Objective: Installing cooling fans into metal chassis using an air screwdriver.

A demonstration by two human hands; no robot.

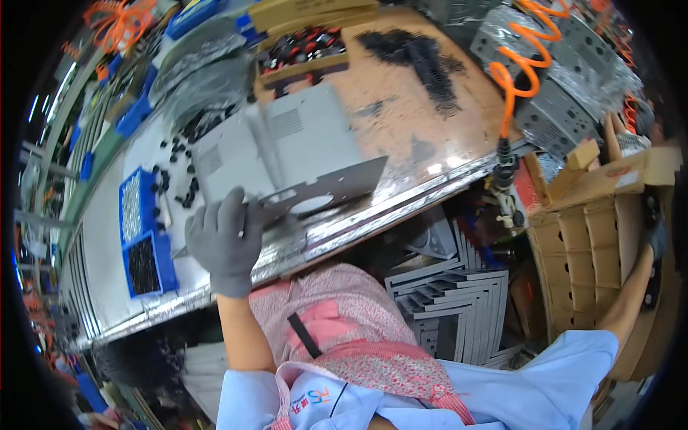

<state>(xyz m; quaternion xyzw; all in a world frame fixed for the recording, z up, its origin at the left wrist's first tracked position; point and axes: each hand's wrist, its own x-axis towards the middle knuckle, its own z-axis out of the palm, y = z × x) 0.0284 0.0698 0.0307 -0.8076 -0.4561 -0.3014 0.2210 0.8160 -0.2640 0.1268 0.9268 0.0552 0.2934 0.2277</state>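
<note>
My left hand [226, 236], in a grey glove, is closed on the near left end of a grey sheet-metal panel [351, 180]. This panel stands on edge at the front of the workbench and has cut-out holes. Behind it lie flat grey metal pieces with vent slots [312, 125]. Far to the right, my gloved right hand [656, 240] reaches into a divided cardboard box [588, 247]. Its fingers look curled at a black piece [651, 208], whose kind I cannot make out; the fingertips are partly hidden.
Blue bins [147, 261] hold small screws and black parts. Loose black pieces [190, 190] lie beside them. At the back stands a carton [301, 61] of red and black parts. An orange coiled hose [505, 79] hangs with a tool [505, 175]. Grey frames [466, 308] stack below the bench.
</note>
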